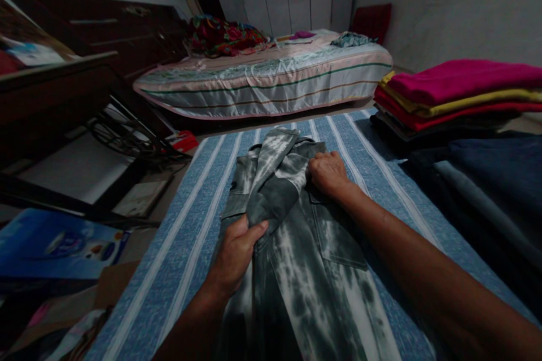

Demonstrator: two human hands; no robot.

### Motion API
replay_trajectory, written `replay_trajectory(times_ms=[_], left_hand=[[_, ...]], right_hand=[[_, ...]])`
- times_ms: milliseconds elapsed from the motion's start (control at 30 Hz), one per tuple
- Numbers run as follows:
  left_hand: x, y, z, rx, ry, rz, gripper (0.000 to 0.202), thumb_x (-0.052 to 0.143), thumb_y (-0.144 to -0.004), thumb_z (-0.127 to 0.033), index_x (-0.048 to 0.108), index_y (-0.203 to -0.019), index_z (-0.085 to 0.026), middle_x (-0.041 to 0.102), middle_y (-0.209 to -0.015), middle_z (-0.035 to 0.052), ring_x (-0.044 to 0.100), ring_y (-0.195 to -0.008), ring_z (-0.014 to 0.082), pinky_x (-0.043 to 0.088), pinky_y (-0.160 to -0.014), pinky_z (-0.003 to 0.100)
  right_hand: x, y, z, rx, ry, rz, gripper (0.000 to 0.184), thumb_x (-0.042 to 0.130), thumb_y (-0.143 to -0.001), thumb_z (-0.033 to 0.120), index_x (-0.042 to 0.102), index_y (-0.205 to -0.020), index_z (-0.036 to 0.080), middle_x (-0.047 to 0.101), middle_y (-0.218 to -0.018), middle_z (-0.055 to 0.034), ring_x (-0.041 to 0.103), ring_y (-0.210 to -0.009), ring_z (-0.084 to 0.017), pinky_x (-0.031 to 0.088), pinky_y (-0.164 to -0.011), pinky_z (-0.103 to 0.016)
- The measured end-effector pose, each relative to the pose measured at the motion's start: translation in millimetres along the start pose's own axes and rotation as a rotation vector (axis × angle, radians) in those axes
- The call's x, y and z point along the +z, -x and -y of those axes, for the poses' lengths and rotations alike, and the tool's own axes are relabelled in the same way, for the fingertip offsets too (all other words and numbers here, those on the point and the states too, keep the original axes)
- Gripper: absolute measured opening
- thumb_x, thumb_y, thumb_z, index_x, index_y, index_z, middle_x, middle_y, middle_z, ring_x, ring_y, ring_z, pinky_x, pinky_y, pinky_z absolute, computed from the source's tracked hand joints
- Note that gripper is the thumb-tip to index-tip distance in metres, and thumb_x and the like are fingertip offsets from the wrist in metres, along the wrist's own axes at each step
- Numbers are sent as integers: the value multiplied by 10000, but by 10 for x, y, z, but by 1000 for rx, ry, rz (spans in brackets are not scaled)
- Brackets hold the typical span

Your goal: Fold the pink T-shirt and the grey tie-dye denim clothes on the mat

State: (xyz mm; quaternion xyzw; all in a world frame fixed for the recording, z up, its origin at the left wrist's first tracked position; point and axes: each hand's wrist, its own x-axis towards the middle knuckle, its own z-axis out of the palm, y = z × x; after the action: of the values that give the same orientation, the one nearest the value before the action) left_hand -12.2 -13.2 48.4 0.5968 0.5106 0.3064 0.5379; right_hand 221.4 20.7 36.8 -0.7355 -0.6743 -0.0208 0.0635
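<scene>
A grey-and-white mottled garment (302, 271) with stitched pockets lies lengthwise in front of me; whether it is trousers or a jacket I cannot tell. A sleeve-like or leg-like part of it is folded over the upper middle. My left hand (237, 251) grips the dark lower end of this folded part between thumb and fingers. Higher up, at the right edge of the cloth, my right hand (329, 174) is closed on the fabric, its fingertips hidden. Beneath the garment spreads a blue cloth with white stripes (186, 242).
Folded clothes (466, 87) are stacked at the right, with folded dark trousers (486, 180) nearer me. Behind stands a bed (271, 87) with a satiny cover. At the left are a dark wooden table (55, 76) and a blue box (59, 245) on the floor.
</scene>
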Motion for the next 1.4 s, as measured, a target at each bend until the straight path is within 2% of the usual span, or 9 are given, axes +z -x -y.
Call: replay_trajectory(times_ms=[167,333,600,667,800,933,1100,1267,1400], left_hand=[[-9,-5,27,-13,13,3,397,656,-742,-380,699,-1065,-152,743,-948,57,670,-917,268,502,-840,366],[3,-1,18,-12,47,13,429,656,-735,-398,695,-1073,-136,741,-951,73,673,-912,282,510,-848,394],[-3,1,20,-26,67,3,390,692,-698,-376,718,-1013,-146,748,-888,62,680,-857,276,513,-828,390],[-4,-1,29,-33,75,-4,395,695,-697,-371,714,-1021,-146,748,-875,60,682,-844,271,512,-822,386],[5,5,19,-41,113,-6,376,698,-706,-348,711,-1029,-155,750,-878,52,684,-836,254,504,-829,370],[11,10,2,-38,128,1,355,700,-707,-344,717,-1010,-160,751,-885,44,684,-831,248,506,-819,359],[0,0,23,-43,105,5,363,699,-705,-356,715,-1003,-149,749,-887,49,681,-843,256,501,-819,358],[-4,-8,46,-41,125,8,386,699,-711,-352,705,-1038,-147,748,-888,48,677,-861,262,496,-820,357],[-14,-14,62,-30,137,33,376,691,-733,-338,699,-1061,-156,747,-891,43,678,-842,255,501,-810,362]], right_hand=[[12,-17,10,-7,29,-41,341,355,-898,116,685,-970,75,657,-996,-214,616,-933,-309,372,-842,-429],[-4,-1,10,-36,45,-56,330,360,-903,117,682,-963,80,669,-970,-203,625,-915,-304,334,-919,-465],[-18,-13,-65,5,43,-24,337,342,-898,103,672,-966,81,681,-990,-206,637,-915,-288,260,-1007,-499],[-35,-15,-114,-8,30,-7,308,376,-870,94,660,-988,100,688,-992,-186,641,-915,-283,267,-1005,-490],[-87,1,-156,-131,-4,45,258,446,-826,96,653,-973,142,706,-958,-144,647,-926,-272,290,-990,-442],[-97,15,-113,-173,7,117,228,474,-815,119,677,-917,133,707,-933,-166,647,-942,-288,320,-965,-425],[-68,10,-97,-169,28,107,238,465,-836,129,687,-921,122,707,-949,-180,646,-955,-286,282,-1012,-428],[-96,8,-163,-235,-1,139,239,465,-841,123,676,-952,143,712,-959,-139,650,-943,-255,337,-951,-379],[-100,24,-125,-238,16,138,237,468,-834,121,692,-906,105,703,-970,-186,645,-944,-283,335,-952,-398]])
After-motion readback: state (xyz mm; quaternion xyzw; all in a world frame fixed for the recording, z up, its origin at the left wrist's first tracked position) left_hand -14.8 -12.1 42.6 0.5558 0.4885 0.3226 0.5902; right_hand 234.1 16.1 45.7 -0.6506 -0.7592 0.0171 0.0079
